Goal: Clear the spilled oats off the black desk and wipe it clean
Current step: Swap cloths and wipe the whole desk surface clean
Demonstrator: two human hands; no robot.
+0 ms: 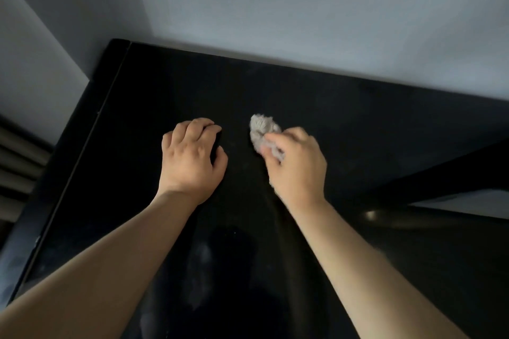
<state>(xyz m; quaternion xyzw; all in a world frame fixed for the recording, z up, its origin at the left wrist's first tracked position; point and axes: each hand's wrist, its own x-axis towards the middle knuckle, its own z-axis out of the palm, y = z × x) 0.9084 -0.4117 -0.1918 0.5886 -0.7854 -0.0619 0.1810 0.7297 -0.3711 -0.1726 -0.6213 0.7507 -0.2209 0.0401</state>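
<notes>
The black desk [154, 96] fills the middle of the view, set against a pale wall. My right hand [297, 162] grips a crumpled grey cloth [261, 129] and presses it on the desk surface near the centre. My left hand [192, 157] rests on the desk just left of the cloth, with its fingers curled under and the thumb out to the right. Nothing shows inside it. I see no loose oats on the dark top. A faint pale smear [201, 270] lies on the desk nearer to me, between my forearms.
The desk's left edge [82, 146] runs diagonally, with a drop beside it and folded curtain fabric [19, 162] below at far left. A wall meets the desk's back edge. At right, a dark ledge [446, 181] crosses the view with a dull round fitting [371, 215] near it.
</notes>
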